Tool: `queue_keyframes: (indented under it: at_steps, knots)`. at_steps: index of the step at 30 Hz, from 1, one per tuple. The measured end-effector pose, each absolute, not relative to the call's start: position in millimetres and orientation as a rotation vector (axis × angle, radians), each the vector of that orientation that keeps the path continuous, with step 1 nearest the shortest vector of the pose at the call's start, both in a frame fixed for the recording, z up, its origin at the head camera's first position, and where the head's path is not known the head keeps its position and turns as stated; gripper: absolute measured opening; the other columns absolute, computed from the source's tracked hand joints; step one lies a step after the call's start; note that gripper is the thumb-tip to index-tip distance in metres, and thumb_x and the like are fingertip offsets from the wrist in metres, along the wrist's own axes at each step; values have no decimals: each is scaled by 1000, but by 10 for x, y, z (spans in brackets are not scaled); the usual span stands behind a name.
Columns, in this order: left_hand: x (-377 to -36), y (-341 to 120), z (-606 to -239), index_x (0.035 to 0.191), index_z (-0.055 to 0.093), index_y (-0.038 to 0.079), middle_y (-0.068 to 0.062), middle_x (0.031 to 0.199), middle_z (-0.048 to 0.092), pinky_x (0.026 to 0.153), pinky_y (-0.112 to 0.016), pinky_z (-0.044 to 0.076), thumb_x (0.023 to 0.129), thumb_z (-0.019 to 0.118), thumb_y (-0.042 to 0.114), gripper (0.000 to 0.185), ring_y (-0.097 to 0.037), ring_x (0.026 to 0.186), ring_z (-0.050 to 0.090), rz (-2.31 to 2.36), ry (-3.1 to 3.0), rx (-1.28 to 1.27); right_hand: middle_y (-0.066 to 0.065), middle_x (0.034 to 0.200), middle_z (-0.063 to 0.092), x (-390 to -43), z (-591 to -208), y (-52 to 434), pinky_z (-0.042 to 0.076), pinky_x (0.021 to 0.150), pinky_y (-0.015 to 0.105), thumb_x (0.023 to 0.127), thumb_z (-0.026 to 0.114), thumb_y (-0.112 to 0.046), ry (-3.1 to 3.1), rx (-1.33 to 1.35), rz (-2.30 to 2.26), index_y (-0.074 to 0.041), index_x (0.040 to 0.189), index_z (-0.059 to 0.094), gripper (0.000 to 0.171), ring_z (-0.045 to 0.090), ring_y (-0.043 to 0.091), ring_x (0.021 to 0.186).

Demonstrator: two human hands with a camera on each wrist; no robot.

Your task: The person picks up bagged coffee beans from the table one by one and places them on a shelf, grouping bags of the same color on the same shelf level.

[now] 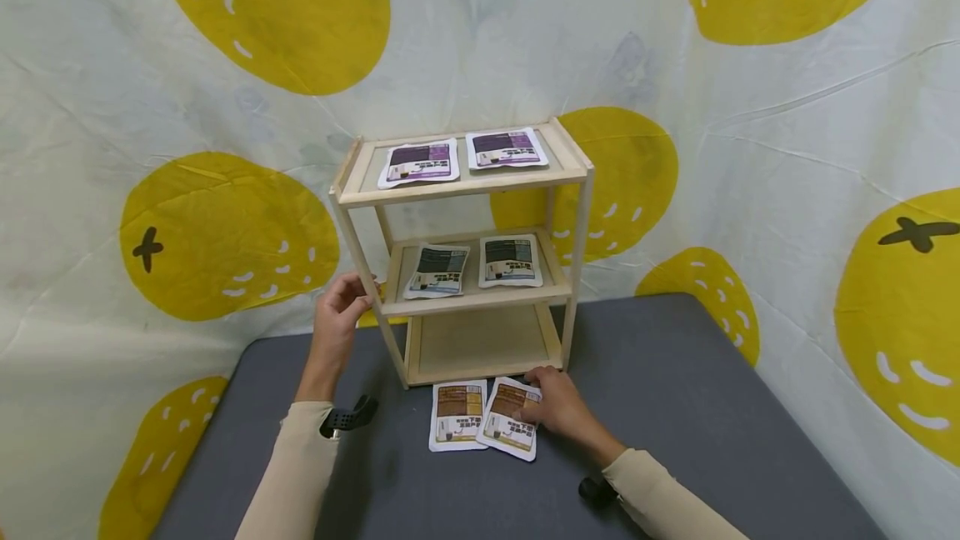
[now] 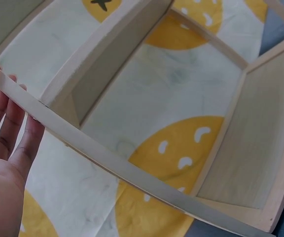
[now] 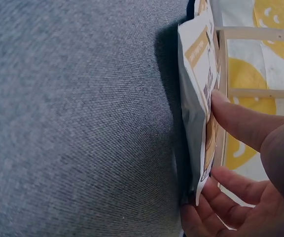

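Observation:
A small three-tier wooden shelf (image 1: 483,342) stands on the grey surface. My left hand (image 1: 336,325) holds its left front post (image 2: 107,154), thumb on the near side and fingers behind, level with the middle tier. In front of the shelf lie two flat white pouches with brown labels. My right hand (image 1: 557,408) grips the right brown pouch (image 1: 504,430) by its right edge, thumb on the printed face and fingers at the rim. That pouch (image 3: 199,59) slightly overlaps the left brown pouch (image 1: 457,407), which lies flat.
Two purple-labelled pouches, left (image 1: 422,163) and right (image 1: 506,148), lie on the top tier. The middle tier carries two dark green-labelled pouches, left (image 1: 437,270) and right (image 1: 510,262). A white cloth with yellow fruit prints (image 1: 225,232) hangs behind the grey surface (image 1: 637,373).

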State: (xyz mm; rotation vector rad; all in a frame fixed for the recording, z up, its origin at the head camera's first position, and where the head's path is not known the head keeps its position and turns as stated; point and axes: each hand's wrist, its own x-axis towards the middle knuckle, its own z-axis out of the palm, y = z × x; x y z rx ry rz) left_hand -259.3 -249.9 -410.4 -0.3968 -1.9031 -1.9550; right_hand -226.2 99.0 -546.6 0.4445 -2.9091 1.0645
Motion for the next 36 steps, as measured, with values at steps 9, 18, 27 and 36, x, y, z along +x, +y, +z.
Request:
queue_keyframes:
  at_steps: [9, 18, 27, 36]
  knots:
    - [-2590, -2499, -4104, 118, 61, -7, -28, 106, 61, 82, -27, 55, 95, 60, -5, 22, -20, 92, 62, -1968, -1891, -410, 6, 101, 56, -2257, -5447, 1042, 44, 80, 35, 67, 94, -16, -2867, 622, 1274, -4, 123, 67, 63, 47, 16, 88]
    - [-2597, -2496, -4105, 116, 64, -1, -22, 102, 62, 82, -27, 54, 95, 59, -5, 21, -20, 91, 62, -1952, -1897, -402, 16, 134, 64, -2331, -5433, 1148, 47, 96, 45, 81, 84, -9, -2826, 834, 1543, -4, 138, 62, 61, 60, 26, 113]
    - [-2602, -2491, -4101, 116, 64, -2, -9, 98, 65, 81, -26, 54, 95, 59, -7, 22, -19, 90, 62, -1961, -1889, -399, 17, 132, 66, -2337, -5426, 1195, 51, 87, 28, 94, 68, -2, -2759, 982, 1737, -4, 128, 70, 34, 58, 38, 125]
    - [-2599, -2495, -4111, 116, 62, -7, -11, 98, 64, 81, -26, 54, 94, 58, -8, 22, -19, 89, 62, -1969, -1875, -407, 10, 120, 73, -2337, -5460, 1226, 51, 84, 23, 96, 69, -13, -2727, 970, 1793, -7, 115, 77, 21, 65, 19, 113]
